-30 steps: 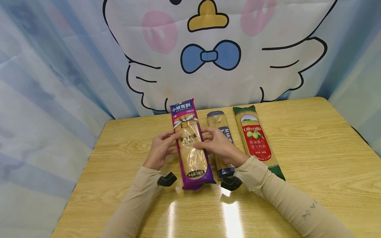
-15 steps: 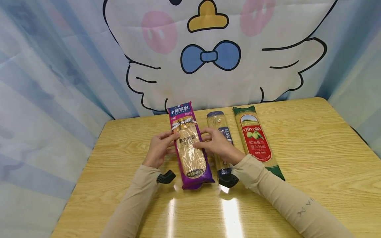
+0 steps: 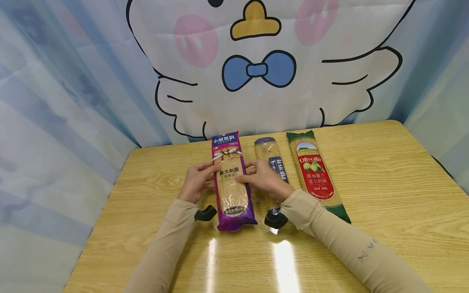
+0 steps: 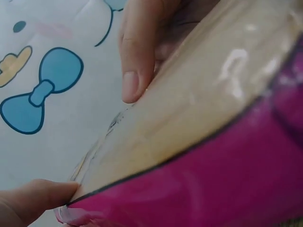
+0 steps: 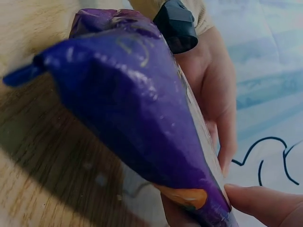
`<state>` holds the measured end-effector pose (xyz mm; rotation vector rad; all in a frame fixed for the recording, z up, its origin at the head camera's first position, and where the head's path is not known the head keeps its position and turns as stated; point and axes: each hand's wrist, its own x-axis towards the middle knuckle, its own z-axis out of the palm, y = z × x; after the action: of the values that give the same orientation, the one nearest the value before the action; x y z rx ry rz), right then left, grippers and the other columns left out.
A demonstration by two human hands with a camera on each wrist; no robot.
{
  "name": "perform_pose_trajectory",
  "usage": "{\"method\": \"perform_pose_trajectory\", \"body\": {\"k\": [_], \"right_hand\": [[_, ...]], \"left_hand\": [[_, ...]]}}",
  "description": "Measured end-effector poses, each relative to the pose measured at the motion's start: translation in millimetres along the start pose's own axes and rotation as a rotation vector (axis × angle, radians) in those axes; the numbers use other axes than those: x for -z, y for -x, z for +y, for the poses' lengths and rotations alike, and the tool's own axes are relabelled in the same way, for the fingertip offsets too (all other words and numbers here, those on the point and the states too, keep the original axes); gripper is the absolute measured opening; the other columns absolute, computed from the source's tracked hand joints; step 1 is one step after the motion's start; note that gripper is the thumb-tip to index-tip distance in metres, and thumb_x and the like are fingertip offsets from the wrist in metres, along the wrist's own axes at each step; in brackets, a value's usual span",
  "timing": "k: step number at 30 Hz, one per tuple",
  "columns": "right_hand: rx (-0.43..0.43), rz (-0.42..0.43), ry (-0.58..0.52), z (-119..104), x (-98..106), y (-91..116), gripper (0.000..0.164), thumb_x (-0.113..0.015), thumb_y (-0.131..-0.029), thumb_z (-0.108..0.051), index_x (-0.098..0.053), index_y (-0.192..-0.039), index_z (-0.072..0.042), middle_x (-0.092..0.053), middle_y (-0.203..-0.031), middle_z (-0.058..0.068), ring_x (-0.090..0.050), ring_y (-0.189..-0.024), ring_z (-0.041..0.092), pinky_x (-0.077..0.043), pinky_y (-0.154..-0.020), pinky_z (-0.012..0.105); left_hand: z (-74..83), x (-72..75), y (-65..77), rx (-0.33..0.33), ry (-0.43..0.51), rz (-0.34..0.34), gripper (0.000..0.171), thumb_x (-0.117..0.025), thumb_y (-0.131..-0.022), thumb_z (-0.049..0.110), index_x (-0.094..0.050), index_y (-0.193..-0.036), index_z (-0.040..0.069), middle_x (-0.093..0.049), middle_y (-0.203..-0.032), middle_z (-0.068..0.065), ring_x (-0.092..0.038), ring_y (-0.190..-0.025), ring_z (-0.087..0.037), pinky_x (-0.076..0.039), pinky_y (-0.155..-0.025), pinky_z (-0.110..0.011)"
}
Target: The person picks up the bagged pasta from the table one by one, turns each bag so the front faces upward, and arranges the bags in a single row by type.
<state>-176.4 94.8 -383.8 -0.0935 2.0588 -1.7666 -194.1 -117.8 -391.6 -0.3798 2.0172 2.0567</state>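
A purple pasta pack (image 3: 234, 195) with a clear window showing long pale strands is held between both hands near the table's left-centre. My left hand (image 3: 194, 182) grips its left edge, thumb on the front. From the right side, my right hand (image 3: 269, 178) pinches the other edge, its thumb lying on the window. In the right wrist view the pack's purple underside (image 5: 128, 104) is tilted above the wood. The left wrist view shows the pack's window (image 4: 189, 109) up close with a thumb (image 4: 38, 196) at its edge. Fingers behind the pack are mostly hidden.
Right of the held pack lies a blue-ended pasta pack (image 3: 264, 150), partly covered by my right hand and wrist. Farther right is a green-ended spaghetti pack (image 3: 316, 173) with a red label. A cartoon curtain (image 3: 256, 110) hangs behind the wooden table (image 3: 388, 183).
The far end of the purple pack has come down and the pack stands straighter, its near end shifted slightly left. Both hands keep their hold; the right wrist has moved a little left.
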Motion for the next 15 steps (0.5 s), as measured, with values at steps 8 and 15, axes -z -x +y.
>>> {"method": "perform_pose_trajectory", "body": {"k": [8, 15], "right_hand": [[-0.048, 0.002, 0.001, 5, -5, -7, 0.044, -0.069, -0.093, -0.007, -0.048, -0.131, 0.004, -0.069, -0.111, 0.024, -0.072, -0.075, 0.022, -0.063, -0.069, 0.037], [-0.105, -0.003, 0.008, 8, -8, -11, 0.042, -0.069, -0.093, -0.008, -0.049, -0.129, 0.003, -0.068, -0.110, 0.022, -0.073, -0.067, 0.025, -0.063, -0.065, 0.041]], "left_hand": [[-2.8, 1.2, -5.0, 0.029, -0.046, 0.016, 0.048, -0.075, -0.089, 0.021, -0.060, -0.130, 0.000, -0.074, -0.099, -0.014, -0.073, -0.072, -0.015, -0.062, -0.063, -0.030], [-7.5, 1.9, -10.5, 0.043, -0.095, 0.023, 0.045, -0.075, -0.090, 0.020, -0.062, -0.127, -0.001, -0.074, -0.098, -0.015, -0.072, -0.073, -0.016, -0.062, -0.062, -0.029]]}}
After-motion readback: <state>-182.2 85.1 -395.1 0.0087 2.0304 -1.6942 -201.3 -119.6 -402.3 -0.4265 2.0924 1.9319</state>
